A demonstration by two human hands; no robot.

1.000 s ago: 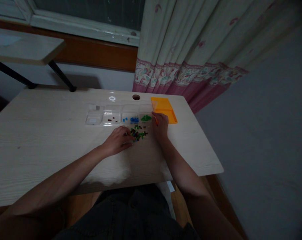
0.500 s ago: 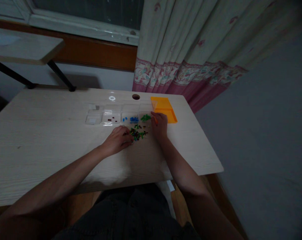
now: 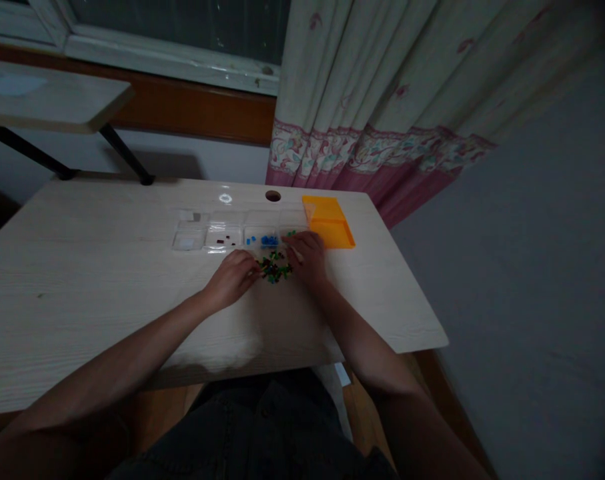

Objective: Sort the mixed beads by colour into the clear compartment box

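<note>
A small pile of mixed coloured pieces (image 3: 275, 268) lies on the light wooden table (image 3: 107, 280). My left hand (image 3: 232, 280) rests at the pile's left edge with its fingers curled together, touching the pieces. My right hand (image 3: 306, 257) sits at the pile's right edge, fingers pinched together near the pieces; what they hold is too small to make out. Behind the pile stands a row of clear plastic trays (image 3: 222, 235), one holding blue pieces (image 3: 268, 240), one a few dark pieces. The green pieces are mostly hidden by my right hand.
An orange tray (image 3: 329, 221) lies at the back right of the table, beside a round cable hole (image 3: 273, 196). A curtain (image 3: 382, 100) hangs behind. A second table (image 3: 47, 100) stands at the far left under the window. The table's right edge is near my right arm.
My right hand has moved left and a little toward me, from beside the orange tray to the pile's right edge. My left hand has barely shifted.
</note>
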